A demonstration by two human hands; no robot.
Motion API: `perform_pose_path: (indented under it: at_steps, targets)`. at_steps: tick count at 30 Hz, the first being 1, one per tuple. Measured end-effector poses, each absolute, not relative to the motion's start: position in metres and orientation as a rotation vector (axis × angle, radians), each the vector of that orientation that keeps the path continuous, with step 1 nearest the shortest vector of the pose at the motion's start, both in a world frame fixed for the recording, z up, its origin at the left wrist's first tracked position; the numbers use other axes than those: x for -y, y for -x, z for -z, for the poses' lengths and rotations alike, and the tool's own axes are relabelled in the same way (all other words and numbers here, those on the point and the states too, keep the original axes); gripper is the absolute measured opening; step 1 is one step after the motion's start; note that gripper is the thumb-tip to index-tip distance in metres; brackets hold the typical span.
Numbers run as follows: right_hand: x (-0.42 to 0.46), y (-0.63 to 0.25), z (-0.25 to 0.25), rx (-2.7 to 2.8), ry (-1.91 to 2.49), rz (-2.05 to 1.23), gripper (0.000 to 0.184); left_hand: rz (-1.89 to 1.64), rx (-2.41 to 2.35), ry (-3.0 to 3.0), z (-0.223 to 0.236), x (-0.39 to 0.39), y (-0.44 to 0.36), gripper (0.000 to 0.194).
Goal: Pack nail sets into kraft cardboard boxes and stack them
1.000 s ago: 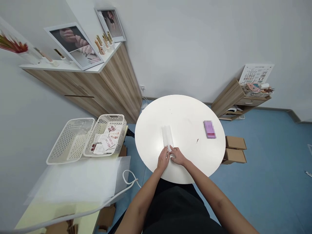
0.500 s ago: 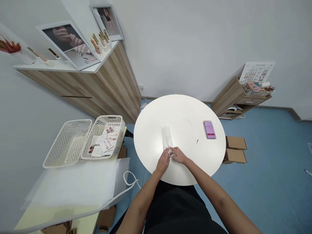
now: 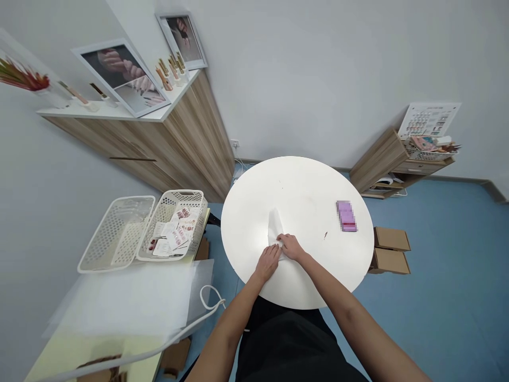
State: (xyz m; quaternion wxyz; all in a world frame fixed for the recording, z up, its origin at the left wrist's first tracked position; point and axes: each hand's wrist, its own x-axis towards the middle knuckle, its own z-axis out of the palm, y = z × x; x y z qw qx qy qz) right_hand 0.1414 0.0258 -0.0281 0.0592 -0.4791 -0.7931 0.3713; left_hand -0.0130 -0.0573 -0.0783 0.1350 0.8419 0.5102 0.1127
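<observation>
Recording a tapering white folded sheet on the round white desk, its long axis running straight away from the body, its narrow tip pointing toward the far rim, material not readable from this view. Noting the right hand lying nearer to the sheet, fingers curving over its near end, grip not determinable because the fingertips are hidden against the fold. Noting the left hand lying open, palm down, just behind and left of that end, fingertips at the sheet's edge. Logging a pink box, label blurred, well to the right on the same desk. Listing, off to the left, two perforated white plastic baskets side by side on a pale yellow desk, printed cards lying in the right one; two cardboard boxes standing on the blue floor beyond the round desk.
</observation>
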Motion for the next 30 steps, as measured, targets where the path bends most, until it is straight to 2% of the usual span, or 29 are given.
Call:
perform_pose_path:
  at_steps: [6,11,15,20,30]
  targets:
    - [-0.027,-0.154,0.044,2.194,1.500,-1.289,0.053,-0.397,-1.312,-2.210,0.059,0.028,0.037,0.047]
    - [-0.013,-0.167,0.055,2.040,1.523,-1.056,0.061,-0.326,-1.250,-1.899,0.038,-0.023,0.058,0.029]
    - [-0.007,-0.160,0.057,2.028,1.476,-0.787,0.069,-0.472,-1.372,-1.816,0.038,-0.056,0.064,0.032]
    - [-0.012,-0.141,0.061,2.307,1.296,-0.538,0.072,-0.520,-1.489,-1.771,0.055,-0.070,0.058,0.033]
    - [-0.027,-0.130,0.071,2.716,1.397,-0.355,0.056,-0.644,-1.792,-1.794,0.073,-0.041,0.037,0.039]
